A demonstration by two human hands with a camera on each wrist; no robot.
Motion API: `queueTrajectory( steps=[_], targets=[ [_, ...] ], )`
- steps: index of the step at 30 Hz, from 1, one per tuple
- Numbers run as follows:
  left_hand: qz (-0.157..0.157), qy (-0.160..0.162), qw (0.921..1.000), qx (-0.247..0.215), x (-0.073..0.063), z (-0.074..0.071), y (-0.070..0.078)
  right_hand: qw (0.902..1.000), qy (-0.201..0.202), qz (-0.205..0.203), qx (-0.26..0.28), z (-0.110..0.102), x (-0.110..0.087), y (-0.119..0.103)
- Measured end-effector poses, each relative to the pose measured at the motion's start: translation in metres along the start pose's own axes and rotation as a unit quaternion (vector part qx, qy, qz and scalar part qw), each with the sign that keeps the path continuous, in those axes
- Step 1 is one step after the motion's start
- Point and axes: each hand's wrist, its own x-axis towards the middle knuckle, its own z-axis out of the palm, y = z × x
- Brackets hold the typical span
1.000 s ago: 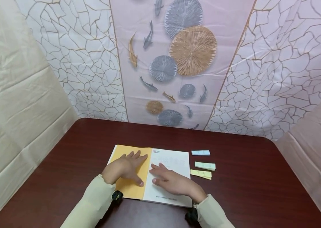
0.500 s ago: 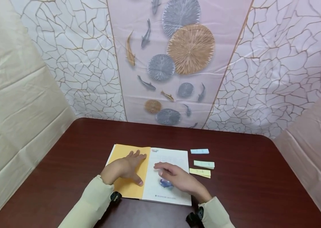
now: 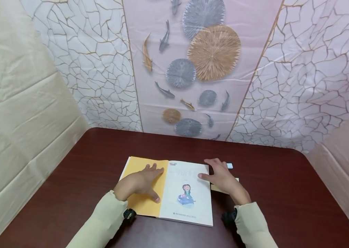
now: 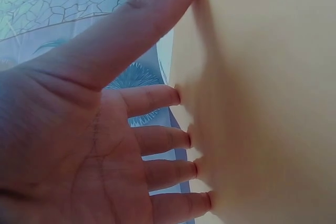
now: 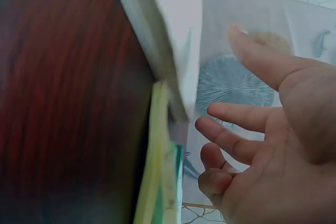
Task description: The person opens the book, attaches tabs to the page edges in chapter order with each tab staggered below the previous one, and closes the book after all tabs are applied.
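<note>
Book [image 3: 172,206], open: lies flat on dark red table [image 3: 286,193], beneath left fingers and partly beneath right thumb.
Yellow page [image 3: 145,208]: plain, on book's left side.
White page [image 3: 199,210]: on book's right side, bearing printed figure [image 3: 186,194] and small text along lower edge.
Left hand [image 3: 140,182]: over yellow page, with fingers and thumb spread wide; touches paper with fingertips, palm raised; grips nothing.
Right hand [image 3: 222,177]: over book's upper right corner, with thumb well apart from index finger and remaining fingers loosely bent; grips nothing. Contact with page edge: cannot tell.
Yellow strips [image 3: 216,188]: just beside book's right edge, partly hidden below right hand.
Green strip [image 3: 237,179]: near yellow strips, mostly covered.
Blue strip [image 3: 229,166]: farther back, partly behind right fingers.
Sleeves [image 3: 100,220], cream: on both forearms.
Backdrop [image 3: 159,103]: hangs behind table, printed with fish and round shapes.
</note>
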Motion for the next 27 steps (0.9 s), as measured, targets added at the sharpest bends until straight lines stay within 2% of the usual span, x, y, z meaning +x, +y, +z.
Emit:
queueTrajectory(
  steps=[4,8,13,16,19,22,24,27],
  targets=[
    [-0.01,-0.002,0.9999,0.003,-0.002,0.001,0.001,0.9988,-0.014,-0.032,-0.036,0.005,0.005,0.002],
    [-0.008,-0.003,0.9999,0.007,-0.003,0.0,0.002,0.9943,0.0,-0.05,-0.094,0.01,0.006,0.0],
    [-0.003,-0.003,0.9999,0.016,-0.001,-0.002,0.004,0.9894,0.017,-0.033,-0.141,0.01,0.005,-0.007],
    [-0.003,-0.007,0.9999,0.015,-0.001,-0.002,0.004,0.9898,0.016,-0.033,-0.138,0.009,0.002,-0.013],
    [0.002,-0.007,0.9999,0.015,0.0,-0.002,0.005,0.9961,0.028,-0.033,-0.076,0.005,-0.002,-0.012],
    [0.005,-0.001,0.9997,0.023,0.002,-0.001,0.007,0.9982,0.041,-0.01,0.042,-0.001,-0.008,-0.01],
    [0.003,0.009,0.9995,0.031,0.002,0.0,0.006,0.99,0.035,0.016,0.136,-0.005,-0.012,-0.01],
    [-0.003,0.025,0.999,0.037,-0.001,0.001,0.004,0.9645,-0.006,0.048,0.26,-0.006,-0.018,-0.013]
  ],
)
